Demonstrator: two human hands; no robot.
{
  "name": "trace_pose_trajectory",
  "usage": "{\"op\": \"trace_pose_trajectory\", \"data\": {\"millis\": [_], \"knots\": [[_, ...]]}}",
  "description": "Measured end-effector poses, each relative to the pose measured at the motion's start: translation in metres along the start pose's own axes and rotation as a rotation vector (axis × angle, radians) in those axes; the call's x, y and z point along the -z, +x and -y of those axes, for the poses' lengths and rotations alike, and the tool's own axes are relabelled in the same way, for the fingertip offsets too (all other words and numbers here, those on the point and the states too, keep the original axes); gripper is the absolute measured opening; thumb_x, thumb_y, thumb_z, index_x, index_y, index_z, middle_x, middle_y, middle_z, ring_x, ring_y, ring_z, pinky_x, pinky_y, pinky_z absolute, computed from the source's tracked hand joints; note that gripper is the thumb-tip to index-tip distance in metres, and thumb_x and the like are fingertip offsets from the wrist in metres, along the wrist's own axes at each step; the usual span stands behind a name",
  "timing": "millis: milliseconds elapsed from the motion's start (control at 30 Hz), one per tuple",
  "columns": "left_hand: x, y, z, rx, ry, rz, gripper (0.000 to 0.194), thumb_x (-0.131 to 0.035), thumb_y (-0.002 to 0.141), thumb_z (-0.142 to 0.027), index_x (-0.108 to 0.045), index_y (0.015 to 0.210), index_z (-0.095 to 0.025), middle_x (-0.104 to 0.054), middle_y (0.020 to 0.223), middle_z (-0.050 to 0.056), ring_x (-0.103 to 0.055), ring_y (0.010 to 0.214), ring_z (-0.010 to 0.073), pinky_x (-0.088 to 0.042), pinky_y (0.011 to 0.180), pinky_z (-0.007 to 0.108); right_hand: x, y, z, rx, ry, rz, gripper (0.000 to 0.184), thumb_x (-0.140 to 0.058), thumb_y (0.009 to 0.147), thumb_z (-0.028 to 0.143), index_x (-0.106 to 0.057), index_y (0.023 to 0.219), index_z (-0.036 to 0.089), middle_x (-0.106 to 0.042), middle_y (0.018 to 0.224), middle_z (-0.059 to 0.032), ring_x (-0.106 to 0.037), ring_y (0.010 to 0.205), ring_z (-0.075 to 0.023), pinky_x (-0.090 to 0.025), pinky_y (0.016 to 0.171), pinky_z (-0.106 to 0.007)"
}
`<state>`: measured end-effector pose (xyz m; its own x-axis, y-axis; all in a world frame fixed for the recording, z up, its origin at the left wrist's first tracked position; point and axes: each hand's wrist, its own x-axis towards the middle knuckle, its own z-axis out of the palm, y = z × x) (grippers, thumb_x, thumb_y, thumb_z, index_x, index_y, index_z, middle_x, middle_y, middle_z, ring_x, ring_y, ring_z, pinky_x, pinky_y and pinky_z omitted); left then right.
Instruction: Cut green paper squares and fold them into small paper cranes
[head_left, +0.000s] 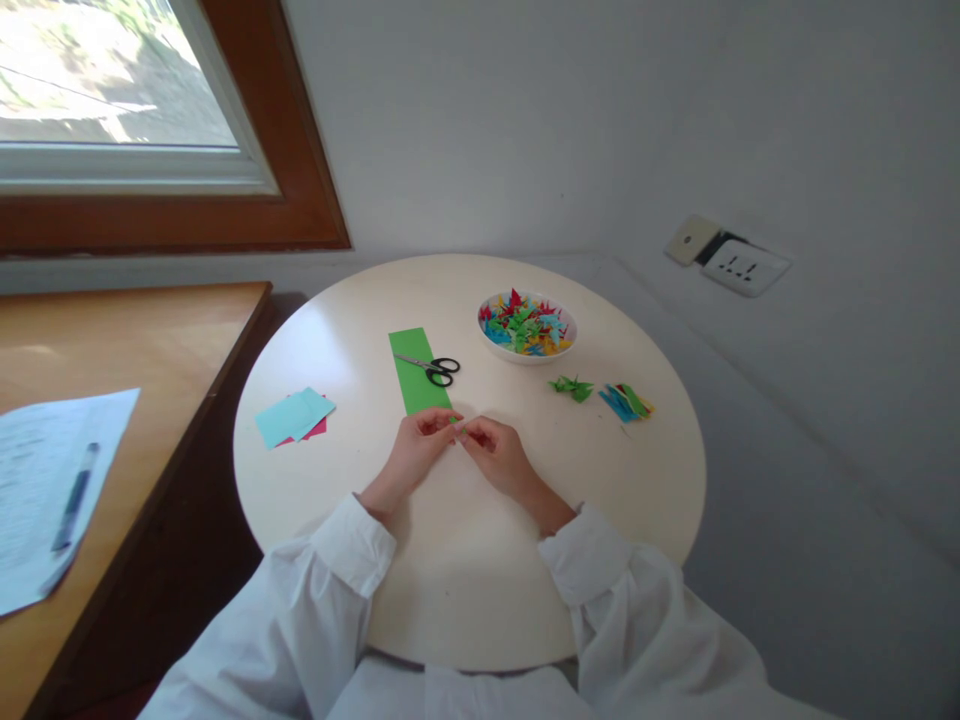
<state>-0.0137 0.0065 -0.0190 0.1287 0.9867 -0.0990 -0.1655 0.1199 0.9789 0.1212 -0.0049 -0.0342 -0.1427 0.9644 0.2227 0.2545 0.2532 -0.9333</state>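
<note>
Over the middle of the round table, my left hand (421,446) and my right hand (496,452) meet at the fingertips. Both are closed in a pinch on a small piece of green paper (454,421), mostly hidden by the fingers. Just beyond my left hand lies a strip of green paper (420,385), its near end covered by that hand. Black-handled scissors (437,371) rest partly on the strip, blades pointing left. Several folded green paper pieces (572,388) lie to the right, past my right hand.
A white bowl (519,357) of colourful folded paper stands at the back of the round table (465,590). Paper strips (627,402) lie at right, light blue sheets (294,416) over red paper at left. A wooden desk (187,330) holds printed pages (45,480) and a pen (76,497).
</note>
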Motion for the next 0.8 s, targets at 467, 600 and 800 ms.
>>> {"op": "trace_pose_trajectory", "data": {"millis": [467,600,800], "knots": [[0.0002,0.0008,-0.002,-0.007,-0.009,-0.084,0.022,-0.073,0.058,-0.031,-0.066,0.067,-0.012,-0.064,0.062,0.003,-0.058,0.059,0.0125,-0.046,0.062,0.026,-0.0024,0.0028,-0.0064,-0.052,0.084,-0.14,0.016,-0.054,0.074,0.032,-0.062,0.072,0.018,-0.064,0.071,-0.003,-0.058,0.065,-0.0148,-0.046,0.06,-0.026],[0.0003,0.0016,0.0016,-0.031,0.037,-0.078,0.021,-0.072,0.059,-0.031,-0.065,0.067,-0.013,-0.064,0.062,0.003,-0.058,0.059,0.0128,-0.044,0.06,0.025,-0.0018,0.0029,-0.0039,-0.053,0.077,-0.142,0.018,-0.053,0.075,0.033,-0.06,0.068,0.018,-0.062,0.066,-0.0021,-0.056,0.063,-0.0142,-0.045,0.059,-0.025],[-0.0001,0.0005,0.0045,-0.076,0.113,-0.061,0.016,-0.068,0.064,-0.029,-0.064,0.065,-0.014,-0.062,0.06,0.001,-0.055,0.057,0.0112,-0.041,0.057,0.024,-0.0003,0.0014,0.0001,-0.045,0.04,-0.145,0.019,-0.052,0.074,0.032,-0.051,0.06,0.019,-0.052,0.056,0.0017,-0.047,0.053,-0.0114,-0.039,0.052,-0.024]]}}
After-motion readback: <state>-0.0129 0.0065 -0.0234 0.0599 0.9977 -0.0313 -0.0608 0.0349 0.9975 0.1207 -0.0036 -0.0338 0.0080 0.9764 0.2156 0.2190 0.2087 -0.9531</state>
